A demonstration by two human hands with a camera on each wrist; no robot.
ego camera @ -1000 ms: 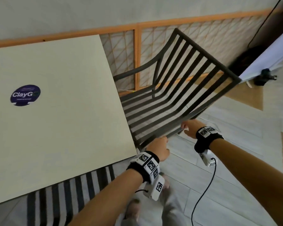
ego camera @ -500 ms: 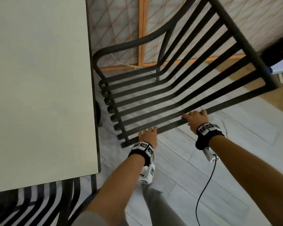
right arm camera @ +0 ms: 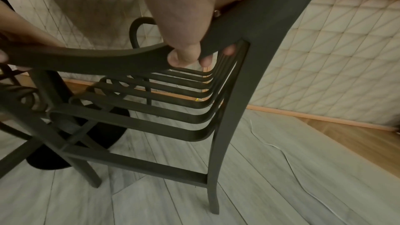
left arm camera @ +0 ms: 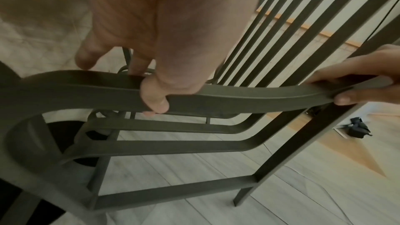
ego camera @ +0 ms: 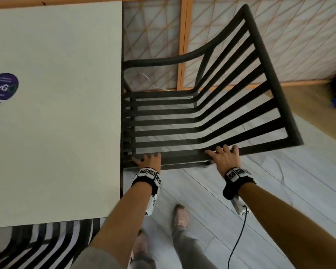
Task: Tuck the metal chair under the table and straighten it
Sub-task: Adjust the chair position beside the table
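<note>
The dark metal slatted chair (ego camera: 271, 74) stands right of the cream table (ego camera: 56, 133), its seat front along the table's right edge and its back tilted away to the right. Both hands are on the near armrest (ego camera: 182, 162). My left hand (ego camera: 149, 162) grips it close to the table, with the thumb curled underneath (left arm camera: 155, 103). My right hand (ego camera: 224, 158) grips it where it meets the back post, fingers and thumb wrapped round the bar (right arm camera: 190, 54). All visible chair legs (right arm camera: 213, 194) reach the floor.
A second slatted chair (ego camera: 47, 241) sits under the table's near edge. The table's round black base (right arm camera: 86, 134) is just past the seat. A lattice screen (ego camera: 279, 45) closes off the far side. A white cable (right arm camera: 281, 151) lies on the floor, and my feet (ego camera: 180, 216) are below.
The chair has swung from an angled position to lie square with the table's right edge. Both hands have stayed on the near armrest.
</note>
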